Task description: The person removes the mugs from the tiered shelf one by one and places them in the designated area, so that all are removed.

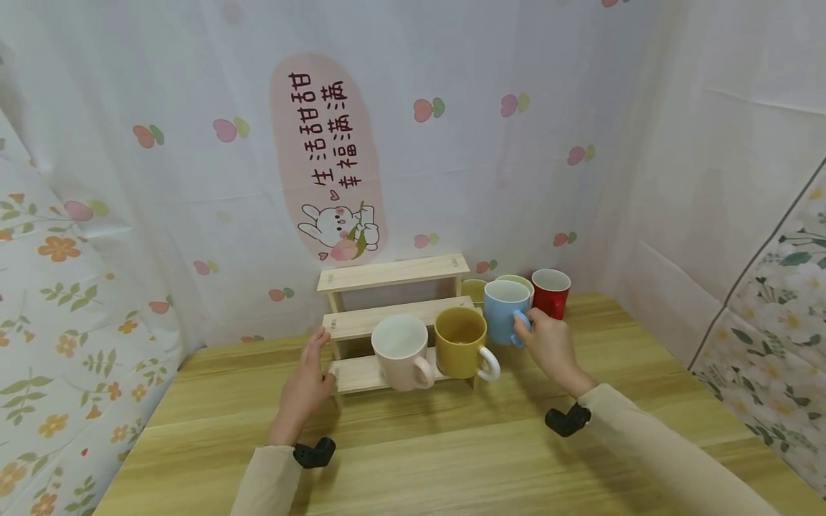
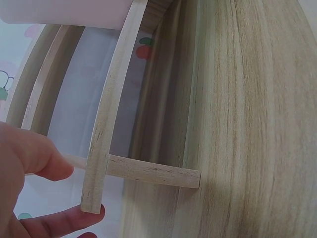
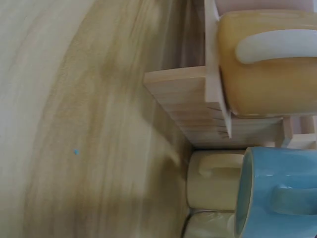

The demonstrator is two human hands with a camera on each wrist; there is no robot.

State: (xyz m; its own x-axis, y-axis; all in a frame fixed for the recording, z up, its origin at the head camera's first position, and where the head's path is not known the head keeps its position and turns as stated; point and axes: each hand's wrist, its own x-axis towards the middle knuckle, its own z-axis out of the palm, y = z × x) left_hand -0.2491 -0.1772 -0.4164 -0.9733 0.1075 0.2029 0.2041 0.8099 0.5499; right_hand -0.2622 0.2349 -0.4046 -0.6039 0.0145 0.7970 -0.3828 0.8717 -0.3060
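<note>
My right hand (image 1: 551, 347) pinches the handle of a light blue mug (image 1: 500, 319) just right of a stepped wooden rack (image 1: 393, 276). The right wrist view shows the blue mug (image 3: 282, 191) raised above the table, its underside visible. My left hand (image 1: 310, 387) touches the rack's left end, fingers by the middle shelf and thumb at the lower one. In the left wrist view its thumb (image 2: 89, 215) meets the end of the lower shelf board (image 2: 104, 124). On the lower shelf stand a pale pink mug (image 1: 400, 358) and a mustard mug (image 1: 459, 351) with a white handle.
Behind the blue mug are a yellowish mug (image 1: 474, 288), a pale green mug (image 1: 519, 279) and a red mug (image 1: 548, 297), partly hidden. The wooden table (image 1: 452, 459) meets a printed curtain (image 1: 464, 186) at the back.
</note>
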